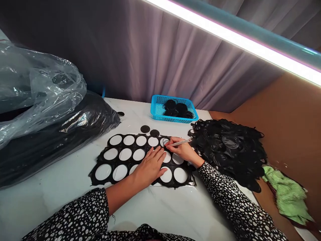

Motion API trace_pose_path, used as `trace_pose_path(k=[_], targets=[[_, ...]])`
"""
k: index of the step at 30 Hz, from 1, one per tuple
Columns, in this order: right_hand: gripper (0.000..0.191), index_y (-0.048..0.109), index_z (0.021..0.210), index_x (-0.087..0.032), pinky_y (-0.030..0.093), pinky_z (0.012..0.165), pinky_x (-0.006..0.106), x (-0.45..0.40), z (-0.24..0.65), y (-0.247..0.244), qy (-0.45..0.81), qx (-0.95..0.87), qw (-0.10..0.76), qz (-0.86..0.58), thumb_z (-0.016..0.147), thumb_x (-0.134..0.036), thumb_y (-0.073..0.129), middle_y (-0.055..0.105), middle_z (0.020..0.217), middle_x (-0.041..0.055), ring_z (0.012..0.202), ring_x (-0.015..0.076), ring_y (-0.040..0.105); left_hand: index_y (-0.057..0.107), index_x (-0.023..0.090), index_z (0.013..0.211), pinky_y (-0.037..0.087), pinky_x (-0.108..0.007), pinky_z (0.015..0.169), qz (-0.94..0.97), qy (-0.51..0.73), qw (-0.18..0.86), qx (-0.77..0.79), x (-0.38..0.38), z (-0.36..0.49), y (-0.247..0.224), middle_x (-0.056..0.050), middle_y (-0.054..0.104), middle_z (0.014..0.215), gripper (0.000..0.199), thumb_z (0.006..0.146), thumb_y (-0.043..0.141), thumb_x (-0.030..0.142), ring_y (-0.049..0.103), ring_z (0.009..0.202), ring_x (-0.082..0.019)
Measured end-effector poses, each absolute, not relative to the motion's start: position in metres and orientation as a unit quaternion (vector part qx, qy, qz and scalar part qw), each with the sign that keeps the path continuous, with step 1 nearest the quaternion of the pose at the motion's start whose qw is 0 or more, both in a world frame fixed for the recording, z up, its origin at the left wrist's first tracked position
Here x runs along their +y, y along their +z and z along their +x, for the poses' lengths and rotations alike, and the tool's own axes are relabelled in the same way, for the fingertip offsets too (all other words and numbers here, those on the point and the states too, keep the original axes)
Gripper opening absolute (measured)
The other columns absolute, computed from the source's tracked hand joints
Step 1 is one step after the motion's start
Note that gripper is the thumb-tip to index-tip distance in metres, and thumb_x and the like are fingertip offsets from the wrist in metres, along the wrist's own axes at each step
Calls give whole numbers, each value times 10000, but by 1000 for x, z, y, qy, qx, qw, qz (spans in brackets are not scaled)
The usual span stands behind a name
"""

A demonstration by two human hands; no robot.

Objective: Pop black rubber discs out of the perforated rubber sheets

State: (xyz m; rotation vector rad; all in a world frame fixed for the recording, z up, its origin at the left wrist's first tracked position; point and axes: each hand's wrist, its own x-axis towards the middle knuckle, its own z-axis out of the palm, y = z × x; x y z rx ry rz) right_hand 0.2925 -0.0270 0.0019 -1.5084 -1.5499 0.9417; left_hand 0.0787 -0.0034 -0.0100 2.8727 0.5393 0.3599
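Note:
A black rubber sheet (115, 160) with rows of round holes lies on the table, white showing through the holes. My left hand (149, 167) rests flat on its middle, fingers stretched out and covering some holes. At the upper right of the sheet, my right hand (181, 149) pinches a thin, pale pen-like tool (179, 143). The tool's tip is at a hole in the top row, where a thin black ring (165, 141) shows. Two black discs (145, 129) lie just beyond the sheet's far edge.
A blue basket (156, 110) holding black rings stands behind the sheet. To the right is a heap of black rubber scraps (228, 150), with a green cloth (288, 194) beyond it. A large clear plastic bag (57, 124) of black material fills the left. A lit tube (225, 30) hangs overhead.

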Motion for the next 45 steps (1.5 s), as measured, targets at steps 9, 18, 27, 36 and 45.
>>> trace_pose_path(k=[9,18,27,36,45], targets=[[116,595,899,-192,424,807,341,-40,279,-4,125,-774,227,-577,940,-208,488,680,941,95,885,219,584,477,137,1353,284,-490,1156,972,112,98,183,-3,79,-11,-138,529,1408,472,944,561,357,415,1375,-308],[199,503,720,-211,392,682,285,-6,330,18,101,-624,367,-682,896,-297,540,685,796,43,715,192,592,465,165,1360,313,-504,1136,969,135,107,176,-3,76,-13,-139,536,1400,466,941,557,349,417,1376,-307],[300,475,665,-217,413,650,288,-19,323,14,280,-549,429,-661,815,-421,636,708,788,44,735,191,609,474,161,1344,302,-510,1144,971,133,116,163,-5,69,-10,-138,516,1422,453,935,575,327,398,1388,-307],[198,551,721,-201,471,756,305,-29,288,17,351,-608,378,-603,851,-334,619,722,917,50,828,188,649,495,140,1325,293,-501,1150,972,117,115,169,-5,70,-9,-137,533,1402,481,900,630,318,407,1379,-318],[144,575,771,-213,475,781,316,-37,280,4,309,-639,360,-605,889,-295,588,716,935,46,846,199,652,502,162,1321,295,-509,1142,969,129,126,169,-5,71,-9,-131,549,1378,445,918,597,325,428,1364,-311]])
